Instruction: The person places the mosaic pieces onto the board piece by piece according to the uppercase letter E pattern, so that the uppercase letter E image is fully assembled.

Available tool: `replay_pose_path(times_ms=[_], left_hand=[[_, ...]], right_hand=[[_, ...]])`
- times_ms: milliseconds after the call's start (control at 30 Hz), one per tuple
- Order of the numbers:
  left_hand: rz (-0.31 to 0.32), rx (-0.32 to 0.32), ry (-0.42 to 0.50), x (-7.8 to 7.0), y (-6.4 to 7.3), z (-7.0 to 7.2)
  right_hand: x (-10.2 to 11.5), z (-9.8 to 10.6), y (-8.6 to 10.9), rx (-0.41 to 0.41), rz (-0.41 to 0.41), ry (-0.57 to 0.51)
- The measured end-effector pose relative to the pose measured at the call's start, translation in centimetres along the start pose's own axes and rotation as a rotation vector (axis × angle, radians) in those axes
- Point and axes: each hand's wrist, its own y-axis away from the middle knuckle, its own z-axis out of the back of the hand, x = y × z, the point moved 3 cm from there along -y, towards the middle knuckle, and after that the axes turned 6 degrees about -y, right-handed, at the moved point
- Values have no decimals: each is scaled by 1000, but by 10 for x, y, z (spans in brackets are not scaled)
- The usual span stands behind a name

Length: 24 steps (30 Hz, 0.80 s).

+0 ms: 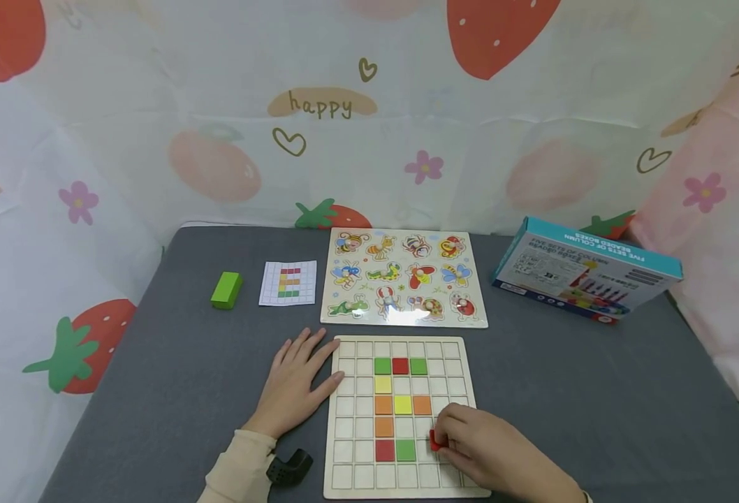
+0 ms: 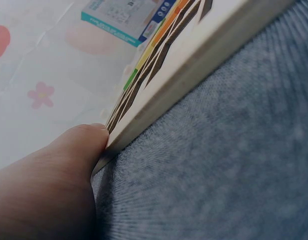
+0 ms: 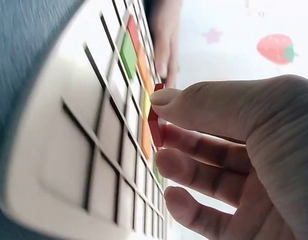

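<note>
A pale wooden grid board (image 1: 360, 477) lies on the table with red, green, yellow and orange square tiles set in some of its cells. My right hand (image 1: 485, 447) pinches a red tile (image 3: 156, 117) between thumb and fingers, tilted on edge over the board. It is just right of a green tile (image 1: 406, 450) in the lower row, which has a red tile (image 1: 385, 450) to its left. My left hand (image 1: 294, 384) is spread at the board's left edge, its thumb (image 2: 89, 137) touching the rim.
Behind the board lies an insect picture puzzle (image 1: 404, 279). Left of that are a small pattern card (image 1: 288, 283) and a green block (image 1: 226, 290). A blue-topped box (image 1: 586, 272) stands at the back right. A strawberry-print cloth hangs behind the grey table (image 1: 156, 419).
</note>
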Motion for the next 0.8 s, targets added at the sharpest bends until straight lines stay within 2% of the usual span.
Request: replay_pose_path(times_ms=[133, 233, 600, 800], left_hand=[[3, 6, 4, 0, -1, 0], [1, 7, 5, 0, -1, -1], [2, 5, -9, 2, 0, 0], [4, 8, -2, 1, 0, 0]], right_hand=[[3, -13, -5, 100, -32, -6], [4, -20, -8, 139, -49, 15], [4, -24, -10, 123, -55, 35], [3, -22, -10, 135, -111, 16]])
